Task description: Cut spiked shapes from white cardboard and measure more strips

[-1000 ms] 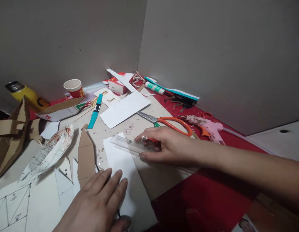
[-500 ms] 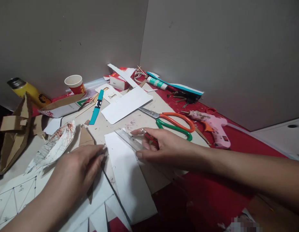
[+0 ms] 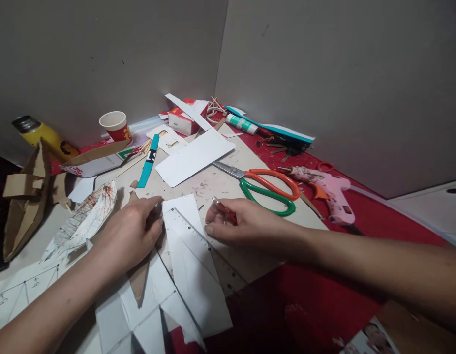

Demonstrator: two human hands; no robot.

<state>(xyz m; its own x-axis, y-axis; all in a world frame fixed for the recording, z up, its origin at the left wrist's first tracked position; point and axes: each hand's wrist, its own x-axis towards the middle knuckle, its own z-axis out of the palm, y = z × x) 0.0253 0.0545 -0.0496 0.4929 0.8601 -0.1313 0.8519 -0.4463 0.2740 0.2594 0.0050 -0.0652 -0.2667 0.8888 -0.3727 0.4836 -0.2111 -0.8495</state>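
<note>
My left hand (image 3: 134,226) is closed at the upper left edge of a white card strip (image 3: 198,295), thumb and forefinger at its border. Across the strip slants a clear plastic ruler (image 3: 190,228), its lower end past the card's right edge. My right hand (image 3: 231,221) is just right of the ruler, fingers curled around a red pencil (image 3: 224,210) with a metal end; its tip is hidden. Beneath my left hand are a pointed brown cardboard piece (image 3: 139,285) and cut white paper (image 3: 146,314) with drawn lines.
Beyond my right hand lie large scissors (image 3: 264,183) and a pink glue gun (image 3: 334,191). A white card (image 3: 194,157), a blue marker-like strip (image 3: 148,164), a paper cup (image 3: 115,127), a cardboard boat (image 3: 26,201) and a yellow bottle (image 3: 46,140) stand or lie further back.
My right hand has let go of the ruler, which now lies flatter and lower across the card strip. My left hand and the strip's top have shifted slightly away from me.
</note>
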